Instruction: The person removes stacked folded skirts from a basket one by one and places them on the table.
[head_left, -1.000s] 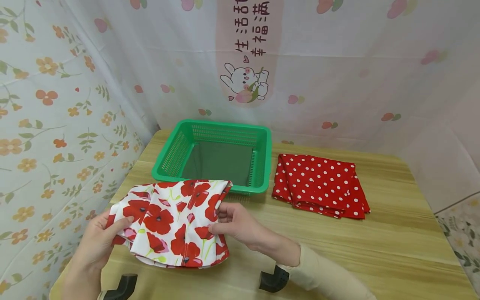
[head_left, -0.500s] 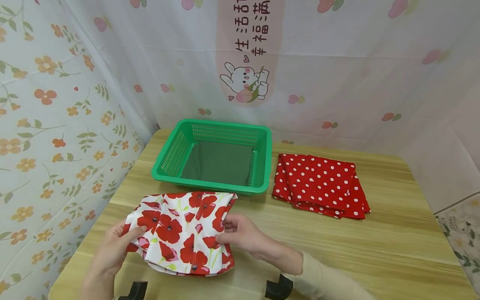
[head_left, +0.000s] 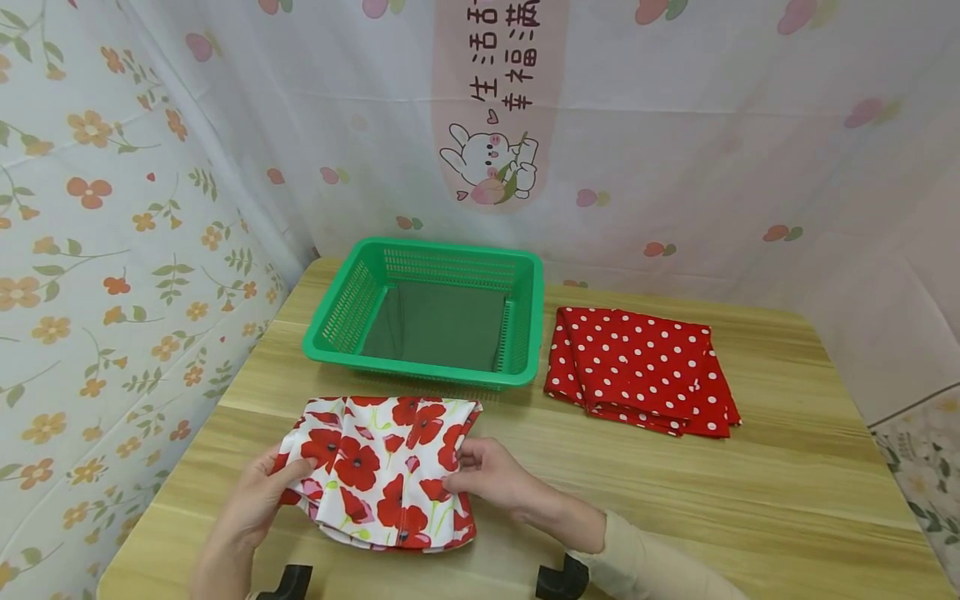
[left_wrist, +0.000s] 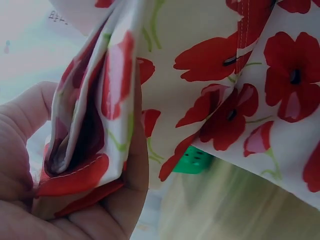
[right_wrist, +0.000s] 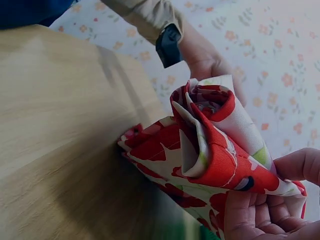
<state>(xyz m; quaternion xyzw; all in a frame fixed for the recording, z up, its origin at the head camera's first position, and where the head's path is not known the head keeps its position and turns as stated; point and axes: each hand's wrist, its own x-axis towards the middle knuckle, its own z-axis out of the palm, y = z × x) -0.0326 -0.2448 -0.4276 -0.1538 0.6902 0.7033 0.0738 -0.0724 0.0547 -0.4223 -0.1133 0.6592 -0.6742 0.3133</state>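
Note:
A white cloth printed with red poppies point(head_left: 382, 475), folded in several layers, is held between both hands close over the front of the table. My left hand point(head_left: 258, 496) pinches its left edge, thumb on top and fingers beneath. At the right edge, my right hand point(head_left: 495, 479) grips the layers the same way. Seen from the left wrist, the folded layers of the poppy cloth point(left_wrist: 120, 100) stack up in the hand. The right wrist view shows the cloth's rolled, red-edged folds point(right_wrist: 220, 145) above the thumb and fingers.
Behind the cloth stands a green plastic basket point(head_left: 427, 372) with a dark flat bottom. A folded red cloth with white dots point(head_left: 637, 371) lies to its right on the wooden table point(head_left: 675, 492). Printed curtains point(head_left: 637, 150) hang at the back and left.
Both hands have brought the poppy cloth a little right and toward the table's front edge, away from the basket. The grips look the same. The basket and dotted cloth have not moved.

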